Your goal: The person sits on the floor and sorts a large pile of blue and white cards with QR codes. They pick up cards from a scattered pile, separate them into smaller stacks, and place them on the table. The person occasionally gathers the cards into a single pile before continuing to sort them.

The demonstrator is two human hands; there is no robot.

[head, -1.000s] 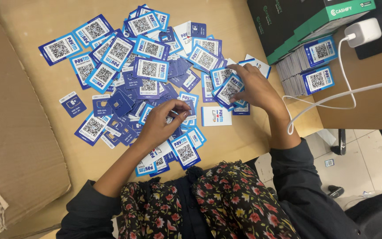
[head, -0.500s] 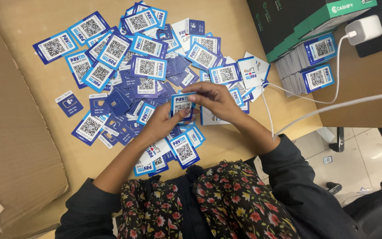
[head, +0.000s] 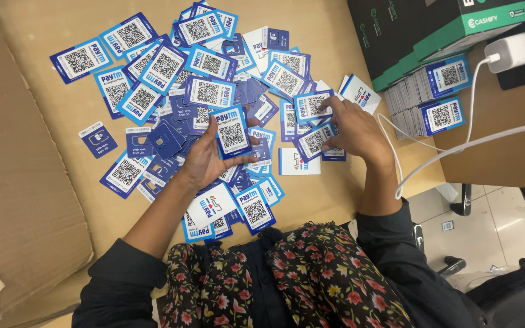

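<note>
Head view is all I have, so I read everything from it. Centre of the frame: my left hand (head: 205, 161) lies palm up over the pile, its fingers and thumb closed on one blue-bordered code card (head: 232, 132), which stands tilted against the fingertips, printed face towards the camera. Right of centre, my right hand (head: 356, 130) rests palm down with its fingers spread flat on another code card (head: 314, 141) at the pile's right edge; it presses that card and grips nothing. The heap of blue and white cards (head: 171, 79) spreads from the upper left to the lower middle of the tan desk (head: 44, 24), many overlapping, some face up, some showing plain dark blue backs. Just below my right hand lies a white card (head: 299, 161) on its own. Upper right: neat stacked cards (head: 423, 100) sit beside a green and black box (head: 439, 33). A white charger (head: 510, 51) rests there, its white cable (head: 457, 146) trailing down past my right wrist. Brown cardboard (head: 13, 200) fills the left edge.
</note>
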